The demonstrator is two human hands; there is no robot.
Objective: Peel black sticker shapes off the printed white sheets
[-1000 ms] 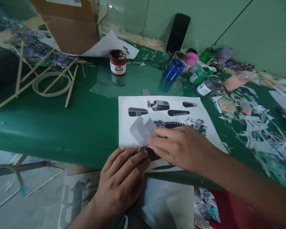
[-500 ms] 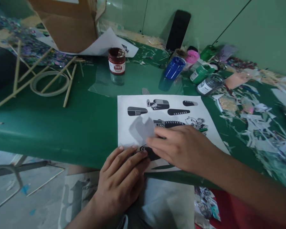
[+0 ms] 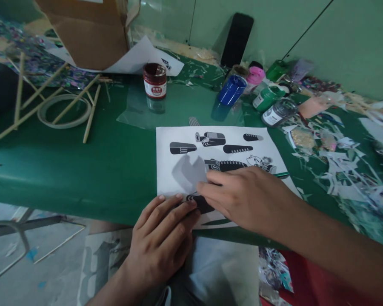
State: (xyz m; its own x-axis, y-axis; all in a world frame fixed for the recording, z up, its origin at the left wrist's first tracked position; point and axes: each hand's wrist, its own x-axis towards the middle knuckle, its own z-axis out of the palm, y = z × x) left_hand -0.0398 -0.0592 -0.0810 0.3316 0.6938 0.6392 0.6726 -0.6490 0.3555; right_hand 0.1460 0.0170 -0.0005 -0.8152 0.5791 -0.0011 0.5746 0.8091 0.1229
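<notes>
A white sheet (image 3: 210, 153) printed with black cut-out shapes lies on the green table (image 3: 98, 170), near its front edge. My left hand (image 3: 161, 240) rests flat at the sheet's near edge, fingers stretched onto the paper beside a black printed shape (image 3: 199, 203). My right hand (image 3: 242, 197) lies over the sheet's lower right, its fingers extended and pressing on that same black shape. A grey cut-out piece (image 3: 188, 172) sits on the sheet just beyond my fingertips. Neither hand grips anything that I can see.
A dark red paint jar (image 3: 154, 80) stands behind the sheet. Blue (image 3: 232, 89), pink, green (image 3: 268, 97) and grey jars cluster at the back right. Paper scraps (image 3: 344, 170) cover the right side. A tape ring (image 3: 64, 111), wooden sticks and a cardboard box (image 3: 89, 29) are at the left.
Both hands stay in nearly the same place on the sheet; the view has shifted slightly, and my right fingertips have edged a little to the left.
</notes>
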